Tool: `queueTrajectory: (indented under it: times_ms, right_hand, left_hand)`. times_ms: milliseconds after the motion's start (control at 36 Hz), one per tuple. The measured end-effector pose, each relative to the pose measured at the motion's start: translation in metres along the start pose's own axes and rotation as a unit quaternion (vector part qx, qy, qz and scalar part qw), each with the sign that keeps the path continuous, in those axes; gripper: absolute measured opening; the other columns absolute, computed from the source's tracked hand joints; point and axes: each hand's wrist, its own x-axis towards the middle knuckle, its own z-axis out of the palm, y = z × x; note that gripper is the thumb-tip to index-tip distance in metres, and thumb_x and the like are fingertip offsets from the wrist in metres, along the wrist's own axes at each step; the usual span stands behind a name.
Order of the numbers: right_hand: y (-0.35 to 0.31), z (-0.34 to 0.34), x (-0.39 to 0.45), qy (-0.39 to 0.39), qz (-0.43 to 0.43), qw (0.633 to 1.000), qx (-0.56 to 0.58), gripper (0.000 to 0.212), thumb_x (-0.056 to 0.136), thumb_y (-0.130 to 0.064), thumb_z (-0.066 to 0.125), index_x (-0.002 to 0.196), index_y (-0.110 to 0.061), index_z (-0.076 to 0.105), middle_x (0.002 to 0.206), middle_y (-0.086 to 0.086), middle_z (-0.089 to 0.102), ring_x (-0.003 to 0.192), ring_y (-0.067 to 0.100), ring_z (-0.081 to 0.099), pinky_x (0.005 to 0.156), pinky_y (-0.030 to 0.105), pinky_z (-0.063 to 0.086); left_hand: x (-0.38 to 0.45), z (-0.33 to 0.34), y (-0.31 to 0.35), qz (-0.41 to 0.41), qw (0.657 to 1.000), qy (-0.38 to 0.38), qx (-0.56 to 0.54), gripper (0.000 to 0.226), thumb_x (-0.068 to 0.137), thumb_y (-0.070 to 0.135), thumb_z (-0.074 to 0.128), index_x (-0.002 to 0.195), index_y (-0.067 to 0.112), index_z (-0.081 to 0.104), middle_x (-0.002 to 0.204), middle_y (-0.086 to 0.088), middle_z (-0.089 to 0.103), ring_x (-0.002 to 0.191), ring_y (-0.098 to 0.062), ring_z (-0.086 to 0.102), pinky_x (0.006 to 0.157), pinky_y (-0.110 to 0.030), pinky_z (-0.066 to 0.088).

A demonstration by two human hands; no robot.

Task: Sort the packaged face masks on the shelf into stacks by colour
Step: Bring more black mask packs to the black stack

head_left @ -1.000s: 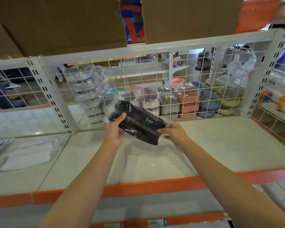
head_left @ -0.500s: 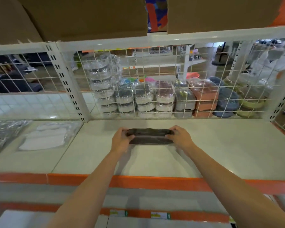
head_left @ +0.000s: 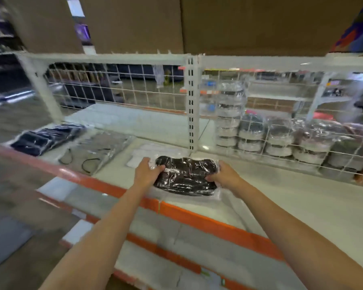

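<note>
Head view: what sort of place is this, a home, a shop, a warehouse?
Probably a shop or its stockroom: a metal shelf with wire-mesh back, cardboard boxes above, and stacked wrapped goods behind.

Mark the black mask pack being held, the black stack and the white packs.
black mask pack (head_left: pixel 186 176), head view, middle of wrapper
black stack (head_left: pixel 44 139), head view, top pack
white packs (head_left: pixel 143 153), head view, exposed top

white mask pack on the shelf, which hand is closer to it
Left. The left hand grips the black mask pack's left end right beside the white mask pack; the right hand grips the far end.
</note>
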Motion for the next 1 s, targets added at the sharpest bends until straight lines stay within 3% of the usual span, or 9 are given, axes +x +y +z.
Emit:
queueTrajectory:
  times_ms: [111,194,306,389,528,722,833,917,1000]
  right_hand:
    - [-0.041,0.074,0.016,0.008,-0.018,1.0,-0.008,0.027,0.08,-0.007,0.067,0.091,-0.014,0.044,0.095,0.007,0.054,0.093,0.023,0.05,0.071,0.031,0.042]
    - [-0.069,0.121,0.025,0.011,-0.024,1.0,-0.005,0.031,0.077,-0.005,0.069,0.099,-0.009,0.048,0.098,0.011,0.056,0.094,0.026,0.053,0.082,0.038,0.046]
    - [-0.103,0.175,0.038,0.019,-0.017,0.999,0.022,0.032,0.078,-0.003,0.067,0.101,-0.008,0.046,0.097,0.011,0.055,0.091,0.026,0.054,0.084,0.043,0.048]
    - [-0.13,0.211,0.051,0.034,-0.021,0.998,0.048,0.03,0.078,-0.004,0.068,0.096,-0.009,0.046,0.089,0.009,0.054,0.086,0.025,0.052,0.077,0.041,0.047]
    - [-0.178,0.266,0.067,0.007,-0.023,0.996,0.091,0.034,0.08,-0.002,0.065,0.106,-0.008,0.043,0.1,0.013,0.053,0.09,0.027,0.055,0.076,0.047,0.05]
    - [-0.239,0.353,0.106,-0.043,-0.058,0.993,0.098,0.042,0.086,0.001,0.061,0.123,-0.003,0.042,0.106,0.009,0.05,0.072,0.011,0.048,0.043,0.011,0.038]
    - [-0.27,0.405,0.132,-0.057,-0.067,0.99,0.108,0.047,0.086,0.004,0.06,0.128,-0.002,0.039,0.104,0.006,0.05,0.088,0.021,0.054,0.045,0.003,0.039]
    - [-0.294,0.446,0.161,-0.073,-0.066,0.991,0.094,0.043,0.083,0.001,0.064,0.12,-0.005,0.042,0.112,0.014,0.059,0.093,0.027,0.061,0.073,0.021,0.054]
    - [-0.323,0.485,0.195,-0.079,-0.086,0.988,0.102,0.049,0.085,0.0,0.061,0.128,-0.007,0.04,0.103,0.009,0.056,0.073,0.016,0.052,0.049,0.011,0.044]
  left_hand:
    - [0.034,-0.075,-0.042,0.008,0.996,-0.007,0.087,0.037,0.082,0.025,0.07,0.102,-0.002,0.055,0.103,-0.026,0.063,0.103,-0.036,0.059,0.089,-0.039,0.042]
    - [0.057,-0.129,-0.068,0.006,0.993,0.001,0.122,0.038,0.085,0.019,0.068,0.115,0.0,0.054,0.107,-0.019,0.064,0.105,-0.031,0.058,0.089,-0.033,0.041]
    - [0.078,-0.185,-0.103,0.004,0.988,0.021,0.151,0.009,0.082,0.007,0.06,0.077,0.011,0.054,0.087,-0.017,0.061,0.087,-0.026,0.057,0.077,-0.032,0.043]
    - [0.087,-0.222,-0.13,0.009,0.979,0.003,0.205,0.015,0.084,0.009,0.057,0.097,0.002,0.063,0.099,-0.017,0.066,0.097,-0.031,0.06,0.081,-0.033,0.046]
    - [0.104,-0.271,-0.163,0.025,0.968,-0.014,0.251,0.018,0.086,0.01,0.056,0.1,0.007,0.066,0.1,-0.011,0.067,0.097,-0.028,0.061,0.075,-0.028,0.041]
    - [0.136,-0.33,-0.206,-0.021,0.969,0.015,0.246,0.012,0.085,0.014,0.056,0.093,0.011,0.065,0.102,-0.009,0.066,0.098,-0.027,0.06,0.083,-0.031,0.045]
    - [0.16,-0.362,-0.226,-0.032,0.962,0.031,0.268,0.012,0.085,0.013,0.056,0.091,0.012,0.067,0.101,-0.008,0.067,0.098,-0.025,0.06,0.085,-0.03,0.045]
    - [0.188,-0.392,-0.236,-0.033,0.957,0.051,0.283,0.013,0.084,0.008,0.055,0.087,0.009,0.068,0.091,-0.009,0.066,0.091,-0.024,0.059,0.079,-0.028,0.043]
    - [0.222,-0.423,-0.242,-0.043,0.952,0.067,0.295,0.016,0.085,0.012,0.054,0.093,0.008,0.067,0.099,-0.009,0.068,0.096,-0.026,0.061,0.084,-0.03,0.045]
